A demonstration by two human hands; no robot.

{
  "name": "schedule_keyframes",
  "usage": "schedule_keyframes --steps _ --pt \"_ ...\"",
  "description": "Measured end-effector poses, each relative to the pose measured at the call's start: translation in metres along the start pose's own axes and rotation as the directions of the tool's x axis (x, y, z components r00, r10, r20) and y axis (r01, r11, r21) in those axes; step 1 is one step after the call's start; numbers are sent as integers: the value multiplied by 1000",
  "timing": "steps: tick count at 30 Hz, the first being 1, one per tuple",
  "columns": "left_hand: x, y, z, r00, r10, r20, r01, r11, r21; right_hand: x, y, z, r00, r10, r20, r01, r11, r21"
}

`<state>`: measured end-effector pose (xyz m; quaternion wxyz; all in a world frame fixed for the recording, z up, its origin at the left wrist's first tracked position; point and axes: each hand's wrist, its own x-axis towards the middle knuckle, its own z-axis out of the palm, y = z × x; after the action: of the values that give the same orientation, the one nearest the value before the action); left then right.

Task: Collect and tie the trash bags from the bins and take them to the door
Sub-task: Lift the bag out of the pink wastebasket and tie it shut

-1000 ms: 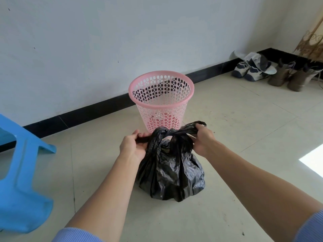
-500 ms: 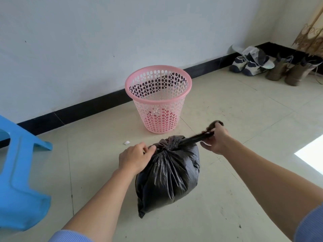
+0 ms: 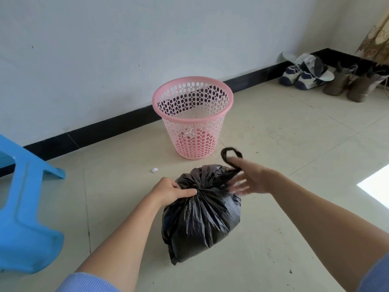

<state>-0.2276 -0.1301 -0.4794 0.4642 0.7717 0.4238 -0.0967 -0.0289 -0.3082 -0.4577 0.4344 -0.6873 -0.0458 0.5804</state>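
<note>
Just in front of the pink perforated bin (image 3: 192,131), the black trash bag (image 3: 202,218) bulges low over the tiled floor (image 3: 294,144); the left hand (image 3: 172,191) clenches its gathered neck, while the right hand (image 3: 252,180), blurred, has its fingers spread loose beside the bag's twisted tail (image 3: 229,155), gripping nothing. A blue stool (image 3: 25,207) stands at the left

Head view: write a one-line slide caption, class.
The left hand grips the gathered neck of a black trash bag, right hand open beside its twisted tail, pink perforated bin behind.
</note>
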Motion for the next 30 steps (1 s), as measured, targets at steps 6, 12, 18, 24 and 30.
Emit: schedule_keyframes --steps 6,12,18,24,30 --pt "4 0 4 1000 5 19 -5 1000 -27 2 2 7 993 -20 113 -19 940 341" --pt "2 14 3 999 47 8 -44 975 -217 -2 -5 17 945 -255 204 118 848 516" --pt "4 10 1 1000 29 3 -27 953 -302 -2 3 21 907 -313 282 85 791 605" --pt "4 11 4 1000 17 12 -12 938 -345 13 5 17 986 -139 -93 158 954 255" --pt "2 23 10 994 99 50 -80 953 -291 13 6 57 860 -359 -363 373 927 -36"
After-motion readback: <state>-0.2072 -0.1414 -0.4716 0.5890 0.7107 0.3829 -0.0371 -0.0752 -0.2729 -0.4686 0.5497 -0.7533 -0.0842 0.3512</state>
